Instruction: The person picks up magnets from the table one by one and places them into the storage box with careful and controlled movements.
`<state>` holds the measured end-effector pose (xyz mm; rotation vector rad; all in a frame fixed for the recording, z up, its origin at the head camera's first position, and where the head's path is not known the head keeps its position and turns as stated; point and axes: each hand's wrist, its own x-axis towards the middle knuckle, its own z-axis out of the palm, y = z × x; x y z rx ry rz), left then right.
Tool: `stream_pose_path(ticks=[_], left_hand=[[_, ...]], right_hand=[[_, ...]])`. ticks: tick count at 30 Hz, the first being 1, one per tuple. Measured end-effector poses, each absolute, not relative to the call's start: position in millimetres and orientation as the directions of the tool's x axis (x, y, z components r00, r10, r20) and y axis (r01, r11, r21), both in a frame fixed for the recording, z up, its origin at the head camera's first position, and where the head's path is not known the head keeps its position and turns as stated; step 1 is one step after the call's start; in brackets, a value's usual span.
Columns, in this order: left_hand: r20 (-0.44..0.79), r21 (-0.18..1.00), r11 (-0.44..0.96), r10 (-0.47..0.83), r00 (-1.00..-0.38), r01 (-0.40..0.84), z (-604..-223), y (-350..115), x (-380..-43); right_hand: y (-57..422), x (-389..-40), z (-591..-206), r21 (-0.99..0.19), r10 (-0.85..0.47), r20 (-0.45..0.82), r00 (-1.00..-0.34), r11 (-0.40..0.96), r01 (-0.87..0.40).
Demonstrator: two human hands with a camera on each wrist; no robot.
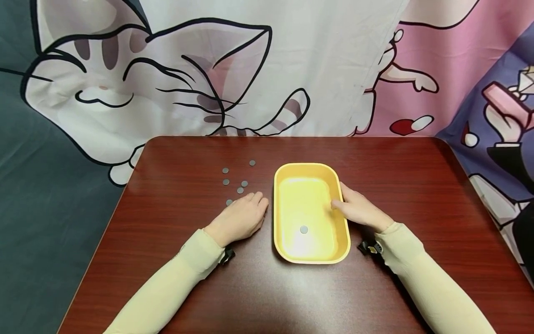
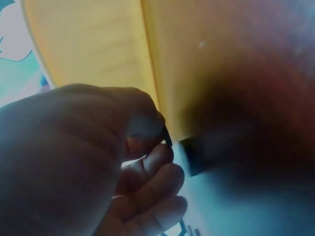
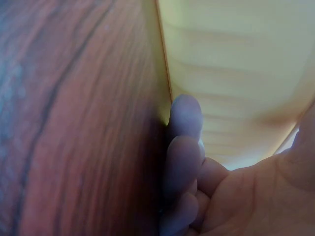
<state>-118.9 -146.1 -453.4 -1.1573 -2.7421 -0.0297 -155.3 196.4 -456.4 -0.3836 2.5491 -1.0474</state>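
A yellow plastic bin point(image 1: 310, 168) with rounded corners stands on the table, and one small grey disc point(image 1: 304, 229) lies on its floor. My right hand point(image 1: 360, 208) grips the bin's right side, thumb over the rim and fingers along the outer wall point(image 3: 216, 73). Left of the bin, my left hand point(image 1: 242, 218) is held low beside its wall. Between its thumb and forefinger, the left wrist view shows a thin dark disc point(image 2: 167, 137) seen edge-on. Several more grey discs point(image 1: 244, 183) lie scattered on the table beyond the left hand.
The dark red wood-grain table point(image 1: 183, 278) ends at a rounded back edge. Behind it hangs a cartoon-print cloth point(image 1: 333, 60). Black wrist devices point(image 1: 227, 256) sit under both sleeves.
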Motion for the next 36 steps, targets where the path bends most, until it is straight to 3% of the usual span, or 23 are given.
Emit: stream_pose_path(ticks=[18,27,36], left_hand=[[0.249,-0.027,0.618,0.766,-0.593,0.786,-399.3,-128.1,-124.1],[0.271,0.017,0.584,0.779,-0.566,0.812,-396.1,-107.4,-122.2],[0.253,-0.071,0.562,0.810,-0.530,0.824,-404.8,-75.9,-118.6]], right_hand=[[195.8,-153.9,-457.6,-0.734,-0.380,-0.230,-0.896,0.672,-0.097],[195.5,-154.3,-457.7,-0.721,-0.373,-0.227,-0.900,0.685,-0.103],[195.2,-155.0,-457.0,-0.735,-0.380,-0.223,-0.898,0.670,-0.100]])
